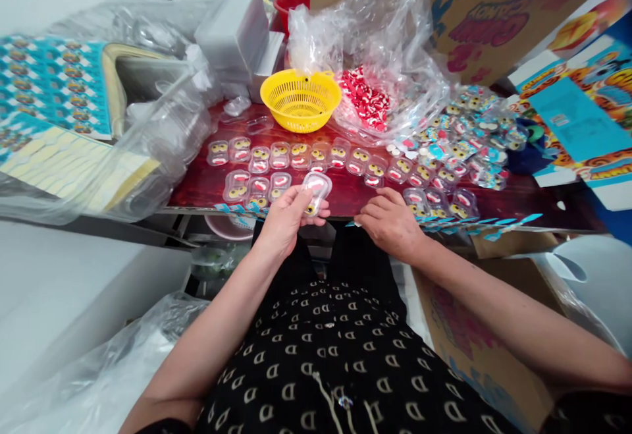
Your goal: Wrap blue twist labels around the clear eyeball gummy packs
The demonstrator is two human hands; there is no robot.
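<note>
Between the thumb and fingers of my left hand (296, 213) is a small clear plastic candy pack (317, 187), with red-and-white lips and a yellow eye piece inside. My right hand (390, 223) is at the table's front edge, fingers curled and fingertips pinched on a small blue-and-white sticker (356, 224). More blue-and-white stickers (494, 224) hang in a row along that edge. Similar filled packs lie beyond my hands in a long row (299, 155), with shorter groups nearer me at left (258, 190) and right (437, 202).
A yellow basket (301, 101) stands behind the packs. Beside it, a clear bag (368, 101) holds red-and-white candies. A heap of labelled packs (474, 128) lies at right, near printed boxes (567, 118). Sticker sheets (74, 91) and plastic bags (172, 131) crowd the left.
</note>
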